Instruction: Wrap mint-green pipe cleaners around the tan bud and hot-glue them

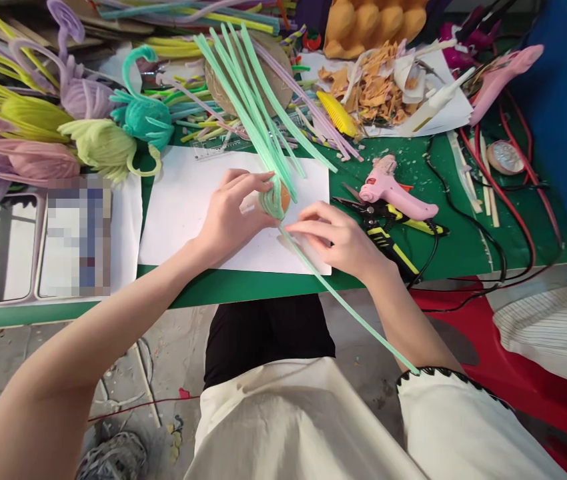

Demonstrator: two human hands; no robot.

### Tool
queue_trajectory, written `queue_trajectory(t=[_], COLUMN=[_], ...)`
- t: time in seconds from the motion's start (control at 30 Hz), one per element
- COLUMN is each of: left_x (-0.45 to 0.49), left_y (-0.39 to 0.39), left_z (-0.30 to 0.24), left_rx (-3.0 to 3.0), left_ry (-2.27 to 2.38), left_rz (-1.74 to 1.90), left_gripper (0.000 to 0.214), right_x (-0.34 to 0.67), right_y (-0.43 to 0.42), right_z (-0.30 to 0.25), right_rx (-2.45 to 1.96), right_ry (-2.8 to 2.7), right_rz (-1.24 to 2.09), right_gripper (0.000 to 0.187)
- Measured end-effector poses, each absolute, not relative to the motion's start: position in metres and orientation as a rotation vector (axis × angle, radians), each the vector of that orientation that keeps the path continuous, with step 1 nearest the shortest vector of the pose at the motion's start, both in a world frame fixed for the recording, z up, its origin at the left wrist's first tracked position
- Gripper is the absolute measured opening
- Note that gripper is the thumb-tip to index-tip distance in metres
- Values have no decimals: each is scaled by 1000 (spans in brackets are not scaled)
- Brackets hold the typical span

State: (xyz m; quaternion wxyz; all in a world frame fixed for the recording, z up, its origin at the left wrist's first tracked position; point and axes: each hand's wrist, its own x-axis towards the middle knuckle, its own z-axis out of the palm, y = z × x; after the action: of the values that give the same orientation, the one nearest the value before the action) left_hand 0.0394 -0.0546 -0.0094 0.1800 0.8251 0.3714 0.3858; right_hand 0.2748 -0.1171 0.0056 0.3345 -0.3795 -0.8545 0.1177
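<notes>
My left hand (pixel 233 210) holds a small rounded form (pixel 272 201) covered in mint-green pipe cleaners, its thumb and fingers closed around the side. An orange-brown core (pixel 285 198) shows at its right. Loose mint-green pipe cleaners (pixel 258 113) fan out from the form toward the back of the table. One single pipe cleaner (pixel 353 308) runs from the form's lower end down to my right sleeve. Close to the form, the fingertips of my right hand (pixel 336 237) pinch that strand. White paper (pixel 178 220) lies under both hands.
A pink glue gun (pixel 398 193) and black-yellow pliers (pixel 383 243) lie right of the paper. Bird-like pipe-cleaner figures, including a teal one (pixel 147 120), crowd the left. An open case (pixel 6 250) sits front left. Orange scraps (pixel 378 83) and red cables (pixel 508 200) occupy the right.
</notes>
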Motion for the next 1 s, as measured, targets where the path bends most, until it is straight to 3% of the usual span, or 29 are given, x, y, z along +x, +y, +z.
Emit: queue_trajectory(t=[0.47,0.77,1.0], left_x=[35,34,34], left_y=[-50,-51,-52], left_z=[-10,-3,1], left_rx=[2391,2340,2278], left_ry=[1004,1031,1045], left_rz=[1037,995,1007], left_gripper=[45,44,44], right_x=[272,270,260], right_y=[-119,-113,-104], right_z=[7,1,-3], right_rx=[-963,-902,-974], right_ry=[-2401,-2068,-1848], right_rz=[400,778,766], right_gripper=[24,12,4])
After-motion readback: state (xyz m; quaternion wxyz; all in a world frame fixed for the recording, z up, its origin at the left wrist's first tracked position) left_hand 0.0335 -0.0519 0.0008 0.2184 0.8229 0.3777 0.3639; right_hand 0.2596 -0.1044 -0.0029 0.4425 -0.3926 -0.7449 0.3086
